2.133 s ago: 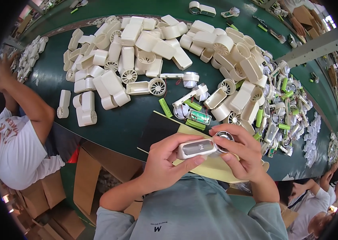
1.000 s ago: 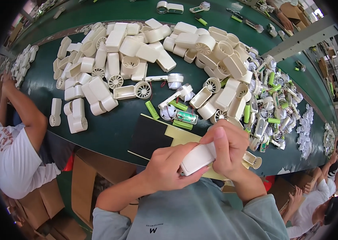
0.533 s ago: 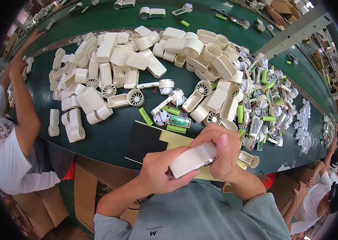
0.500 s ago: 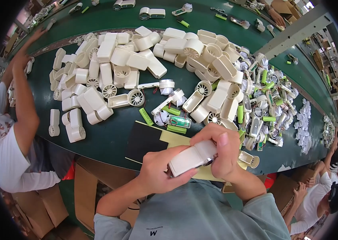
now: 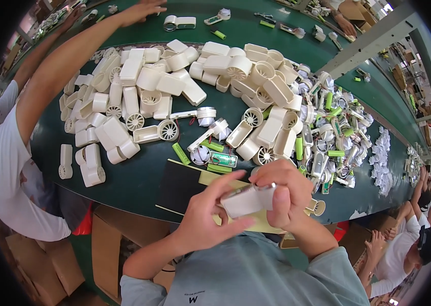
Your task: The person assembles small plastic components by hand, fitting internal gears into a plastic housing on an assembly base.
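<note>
Above the near edge of the green table I hold a white plastic fan casing (image 5: pixel 242 202), slightly blurred, with a shiny rim along its far side. My right hand (image 5: pixel 288 195) grips its round end, thumb on the near face. Loosely round the other end, the fingers and thumb of my left hand (image 5: pixel 206 211) sit above and below it. Beneath my hands lie a yellow sheet (image 5: pixel 214 178) and a black pad (image 5: pixel 178 184). Just beyond them is a fan insert with a green circuit board (image 5: pixel 224 159), beside a green battery cell (image 5: pixel 180 153).
A heap of cream casings (image 5: pixel 162 84) covers the table's far side. To its right are piled wired fan inserts (image 5: pixel 327 130) and white scraps (image 5: pixel 380 158). A conveyor (image 5: pixel 246 30) runs behind, past a metal post (image 5: pixel 373 38). A co-worker's arm (image 5: pixel 67 64) reaches across at left.
The casing has turned in my hands, its shiny rim now on the far side, and my left fingers have loosened. The left co-worker's arm has stretched over the conveyor, where parts have shifted left.
</note>
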### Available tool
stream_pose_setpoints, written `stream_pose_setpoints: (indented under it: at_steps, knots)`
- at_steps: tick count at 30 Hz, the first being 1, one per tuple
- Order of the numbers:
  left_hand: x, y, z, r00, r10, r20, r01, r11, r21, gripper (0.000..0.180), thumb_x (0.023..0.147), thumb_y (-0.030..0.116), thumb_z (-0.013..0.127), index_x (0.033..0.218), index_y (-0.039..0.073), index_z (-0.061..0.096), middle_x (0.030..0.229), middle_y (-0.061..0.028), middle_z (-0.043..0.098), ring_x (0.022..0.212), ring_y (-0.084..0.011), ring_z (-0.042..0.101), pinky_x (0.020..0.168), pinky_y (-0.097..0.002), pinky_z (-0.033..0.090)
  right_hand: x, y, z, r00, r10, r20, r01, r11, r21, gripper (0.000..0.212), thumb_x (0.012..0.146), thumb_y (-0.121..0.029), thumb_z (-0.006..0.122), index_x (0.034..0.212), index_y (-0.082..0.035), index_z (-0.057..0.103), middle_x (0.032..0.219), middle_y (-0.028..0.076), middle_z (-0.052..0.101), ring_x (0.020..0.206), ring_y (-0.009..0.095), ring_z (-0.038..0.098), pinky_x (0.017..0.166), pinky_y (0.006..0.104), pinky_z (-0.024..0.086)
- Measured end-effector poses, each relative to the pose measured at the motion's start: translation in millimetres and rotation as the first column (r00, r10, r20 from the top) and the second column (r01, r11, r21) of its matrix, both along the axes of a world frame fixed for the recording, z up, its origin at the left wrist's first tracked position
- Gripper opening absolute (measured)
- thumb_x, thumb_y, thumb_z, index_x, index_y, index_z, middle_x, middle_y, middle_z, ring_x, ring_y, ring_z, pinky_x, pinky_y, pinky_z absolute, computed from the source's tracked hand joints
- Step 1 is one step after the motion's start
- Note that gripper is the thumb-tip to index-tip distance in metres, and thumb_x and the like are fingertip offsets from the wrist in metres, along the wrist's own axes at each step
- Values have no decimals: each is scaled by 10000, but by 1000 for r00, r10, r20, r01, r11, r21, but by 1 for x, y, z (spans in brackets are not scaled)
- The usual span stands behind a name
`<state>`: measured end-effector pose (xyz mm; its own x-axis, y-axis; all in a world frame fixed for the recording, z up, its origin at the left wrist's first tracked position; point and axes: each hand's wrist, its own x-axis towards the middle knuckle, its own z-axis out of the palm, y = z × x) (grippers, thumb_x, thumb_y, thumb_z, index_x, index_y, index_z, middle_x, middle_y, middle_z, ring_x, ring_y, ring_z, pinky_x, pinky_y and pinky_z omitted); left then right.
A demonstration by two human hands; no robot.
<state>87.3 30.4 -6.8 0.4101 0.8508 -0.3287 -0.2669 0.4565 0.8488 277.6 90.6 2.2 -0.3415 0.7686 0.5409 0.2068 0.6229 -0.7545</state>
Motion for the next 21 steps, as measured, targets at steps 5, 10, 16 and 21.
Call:
stream_pose_setpoints:
  at_steps: [5, 10, 16, 21]
  knots:
    - [10, -1, -13, 780, 498, -379, 29, 576, 817, 687, 673, 143, 973, 1230, -14, 603, 1105, -154, 651, 947, -220, 700, 735, -315, 599, -5, 1, -3, 991, -41, -124, 39, 999, -22, 373, 1063, -216, 392, 891, 21, 623, 809, 171, 665, 727, 272, 679, 663, 357, 545]
    - [9, 4, -15, 774, 568, -280, 62, 373, 926, 637, 639, 151, 981, 1155, -15, 647, 1062, -159, 677, 859, -259, 707, 701, -328, 597, -1, -11, 2, 983, -66, -171, 53, 995, -78, 396, 1046, -228, 403, 836, 12, 638, 812, 189, 677, 706, 249, 669, 631, 340, 527]
    - [8, 11, -21, 820, 535, -203, -5, 361, 932, 642, 588, 174, 991, 1109, 4, 656, 976, -143, 715, 788, -256, 720, 658, -316, 590, -6, -6, 2, 970, -69, -233, 50, 995, -85, 394, 1018, -231, 413, 810, 14, 640, 753, 181, 684, 641, 228, 653, 580, 327, 508]
    - [8, 16, -9, 805, 548, -226, 25, 349, 937, 607, 573, 181, 996, 1050, -1, 667, 982, -153, 726, 757, -244, 724, 634, -315, 587, -4, -3, 9, 971, -63, -230, 52, 997, -50, 380, 1015, -216, 415, 814, 13, 643, 740, 177, 684, 625, 222, 645, 570, 318, 507]
